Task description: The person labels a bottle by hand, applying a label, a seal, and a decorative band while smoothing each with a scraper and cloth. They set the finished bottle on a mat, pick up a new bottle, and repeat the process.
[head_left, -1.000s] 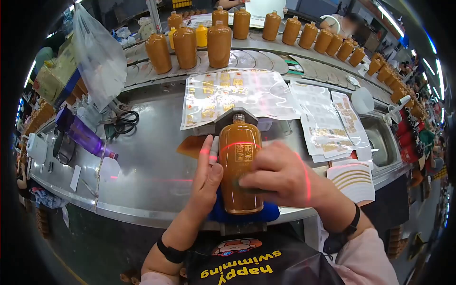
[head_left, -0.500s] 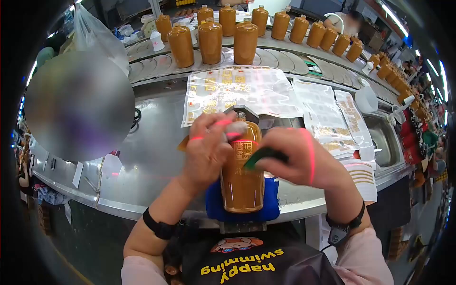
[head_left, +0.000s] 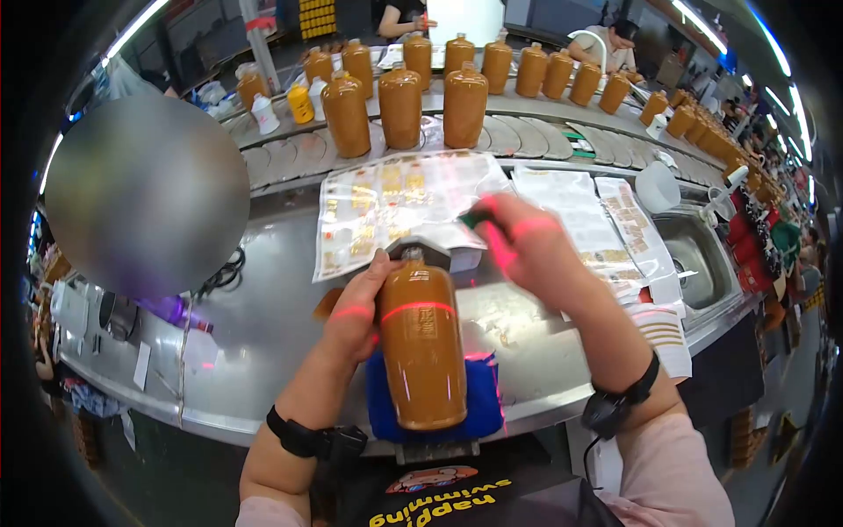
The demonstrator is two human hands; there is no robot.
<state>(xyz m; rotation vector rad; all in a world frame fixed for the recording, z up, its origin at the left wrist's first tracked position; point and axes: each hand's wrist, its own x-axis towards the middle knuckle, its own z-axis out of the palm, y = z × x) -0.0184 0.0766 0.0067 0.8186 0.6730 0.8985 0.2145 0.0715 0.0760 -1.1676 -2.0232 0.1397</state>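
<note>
A glossy brown bottle (head_left: 424, 369) with gold lettering lies tilted on a blue cloth (head_left: 483, 395), its clear neck pointing away from me against a dark angular rest (head_left: 430, 249). My left hand (head_left: 356, 309) grips the bottle's left shoulder, thumb along the edge near the neck; its other fingers are partly hidden. Raised off the bottle, my right hand (head_left: 534, 250) is closed around a small green scraper-like piece (head_left: 475, 218), blurred by motion. Beneath it lies a glossy sheet of gold-printed decals (head_left: 351, 211).
Several brown bottles (head_left: 400, 110) stand along a slatted conveyor (head_left: 518, 139) at the back. More printed sheets (head_left: 566, 215) lie right, near a sink (head_left: 698, 255) and a white tub (head_left: 658, 186). A purple object (head_left: 167, 307) sits left. Co-workers sit beyond the conveyor.
My left hand has moved from over the bottle's upper front to its left side. My right hand has lifted up and away from the bottle with the green piece. The view has shifted.
</note>
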